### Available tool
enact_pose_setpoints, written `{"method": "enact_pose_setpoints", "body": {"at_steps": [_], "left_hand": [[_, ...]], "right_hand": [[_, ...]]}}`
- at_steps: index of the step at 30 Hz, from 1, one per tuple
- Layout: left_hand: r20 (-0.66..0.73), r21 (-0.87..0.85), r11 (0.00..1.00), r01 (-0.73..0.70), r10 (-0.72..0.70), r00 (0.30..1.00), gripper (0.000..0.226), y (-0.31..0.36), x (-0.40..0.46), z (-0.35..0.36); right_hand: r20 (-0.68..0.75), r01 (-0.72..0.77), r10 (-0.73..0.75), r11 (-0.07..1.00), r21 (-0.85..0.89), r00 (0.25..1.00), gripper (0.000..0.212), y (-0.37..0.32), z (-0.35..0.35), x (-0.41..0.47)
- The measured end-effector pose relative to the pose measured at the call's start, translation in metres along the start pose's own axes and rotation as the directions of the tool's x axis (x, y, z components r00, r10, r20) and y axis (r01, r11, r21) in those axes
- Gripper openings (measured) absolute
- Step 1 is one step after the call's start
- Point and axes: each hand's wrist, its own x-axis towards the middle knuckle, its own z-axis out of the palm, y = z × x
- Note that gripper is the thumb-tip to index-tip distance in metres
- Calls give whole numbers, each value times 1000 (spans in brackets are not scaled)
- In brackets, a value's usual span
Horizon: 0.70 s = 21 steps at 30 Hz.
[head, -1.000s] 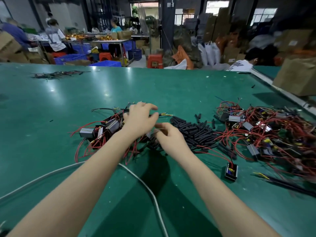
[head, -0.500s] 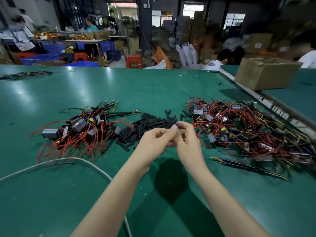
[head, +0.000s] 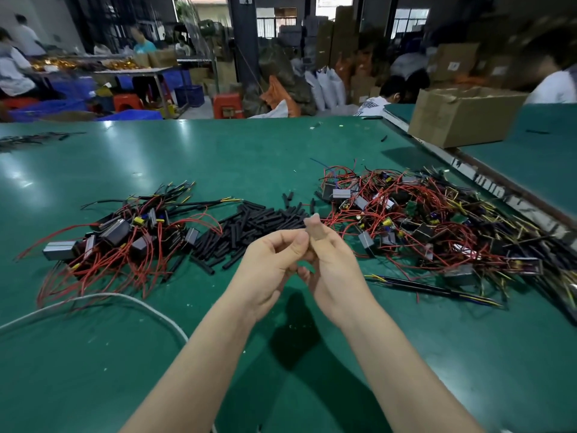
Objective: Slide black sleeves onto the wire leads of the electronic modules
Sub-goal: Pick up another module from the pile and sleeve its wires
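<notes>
My left hand [head: 271, 260] and my right hand [head: 331, 267] meet above the green table [head: 281, 151], fingers curled and thumbs touching. Whatever sits between the fingertips is hidden. Just beyond them lies a heap of short black sleeves [head: 249, 226]. To the left is a small pile of modules with red leads [head: 125, 235], some with black-sleeved wires. A larger tangle of modules and red wires [head: 437, 226] spreads out on the right.
A white cable [head: 125, 296] loops across the near left of the table. Loose sleeved wires [head: 431, 287] lie right of my hands. A cardboard box [head: 462, 117] stands on the neighbouring table beyond a raised rail [head: 499, 189]. People work in the background.
My left hand left the left module pile and my right hand left the sleeve heap. Both drew back toward me and came together. The view turned right.
</notes>
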Motion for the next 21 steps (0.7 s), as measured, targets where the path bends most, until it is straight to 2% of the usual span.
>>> {"method": "enact_pose_setpoints", "body": {"at_steps": [3, 5, 10, 17, 21], "left_hand": [[30, 43, 996, 79, -80, 996, 38, 4, -2, -5], [31, 81, 993, 86, -89, 996, 44, 5, -3, -5], [16, 201, 978, 58, -63, 998, 40, 3, -8, 3], [13, 84, 996, 29, -30, 999, 28, 4, -14, 3], [70, 33, 998, 54, -56, 996, 35, 6, -20, 1]], "right_hand": [[-20, 17, -18, 998, -54, 1000, 40, -1, 1, 0], [-43, 18, -20, 998, -61, 999, 35, 0, 3, 0], [-151, 6, -33, 985, -173, 988, 14, 9, 8, -1], [-140, 61, -91, 976, -207, 986, 23, 8, 14, -9], [-137, 79, -110, 973, -216, 985, 20, 3, 17, -14]]}}
